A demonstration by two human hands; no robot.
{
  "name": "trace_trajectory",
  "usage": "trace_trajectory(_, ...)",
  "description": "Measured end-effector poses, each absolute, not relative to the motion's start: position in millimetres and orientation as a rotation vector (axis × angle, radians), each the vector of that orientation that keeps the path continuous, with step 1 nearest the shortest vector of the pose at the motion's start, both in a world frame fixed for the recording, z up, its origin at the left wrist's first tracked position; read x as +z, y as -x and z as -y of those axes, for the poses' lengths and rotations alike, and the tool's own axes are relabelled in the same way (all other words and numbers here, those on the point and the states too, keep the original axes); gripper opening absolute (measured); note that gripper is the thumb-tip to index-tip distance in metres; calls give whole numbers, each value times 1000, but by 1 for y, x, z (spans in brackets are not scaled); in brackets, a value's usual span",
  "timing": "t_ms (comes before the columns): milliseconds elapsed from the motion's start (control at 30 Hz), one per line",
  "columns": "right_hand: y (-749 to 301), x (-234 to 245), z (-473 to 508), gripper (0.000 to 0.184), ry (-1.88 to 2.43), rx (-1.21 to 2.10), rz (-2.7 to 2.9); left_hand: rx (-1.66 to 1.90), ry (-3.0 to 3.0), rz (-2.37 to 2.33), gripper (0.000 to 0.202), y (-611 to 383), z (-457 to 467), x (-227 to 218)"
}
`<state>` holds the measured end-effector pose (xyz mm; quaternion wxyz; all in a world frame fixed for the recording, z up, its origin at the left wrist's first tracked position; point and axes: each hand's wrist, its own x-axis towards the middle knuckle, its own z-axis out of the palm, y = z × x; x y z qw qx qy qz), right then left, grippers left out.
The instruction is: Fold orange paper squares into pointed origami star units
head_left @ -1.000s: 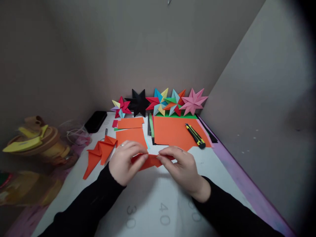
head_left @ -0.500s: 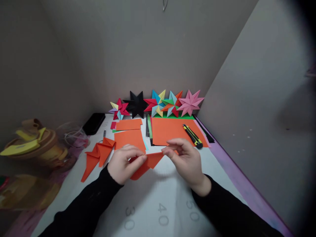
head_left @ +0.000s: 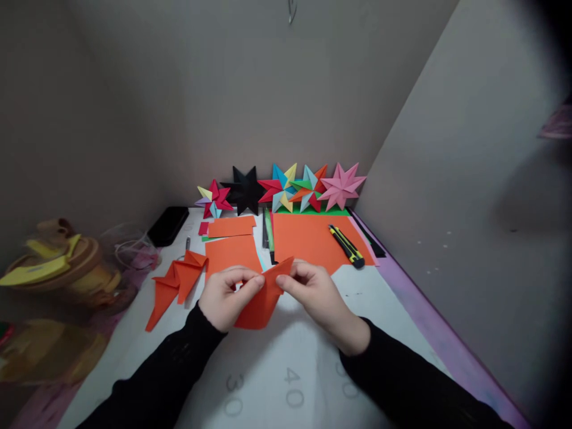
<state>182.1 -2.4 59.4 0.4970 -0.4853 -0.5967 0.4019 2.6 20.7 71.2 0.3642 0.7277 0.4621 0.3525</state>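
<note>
Both hands hold one folded piece of orange paper (head_left: 263, 307) above the white, numbered table surface. My left hand (head_left: 230, 297) pinches its left side between thumb and fingers. On the right side, my right hand (head_left: 313, 298) grips a flap, thumb in front and fingers behind. Part of the paper is hidden by the fingers. Left of my left hand lie folded orange paper pieces (head_left: 179, 279), joined or overlapping. Just beyond the hands are flat orange sheets (head_left: 232, 253) and a larger orange sheet (head_left: 299, 235) with a black and yellow utility knife (head_left: 346, 246) on it.
Several folded paper stars, among them a black star (head_left: 245, 189) and a pink star (head_left: 343, 186), lean against the back wall. A black phone (head_left: 168, 225) lies at the back left. Brown pots (head_left: 84, 268) with yellow pieces stand at far left. A grey wall borders the right.
My right hand has moved left and closed onto the orange paper. The paper's right flap now points upward, and more of its lower part shows. My left hand keeps its pinch.
</note>
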Motion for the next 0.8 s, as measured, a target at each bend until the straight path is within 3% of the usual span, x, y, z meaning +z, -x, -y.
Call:
trace_trajectory(233,-186,58,2,23,1211,1020,1412,667,-2020,-1068,23,-6,-23,61)
trace_trajectory(433,-179,56,6,18,1251,1002,1692,829,-1750,-1141,27,-9,-22,61)
trace_trajectory(800,-186,59,2,15,1249,1006,1675,1238,-1395,-1236,19,40,-57,78)
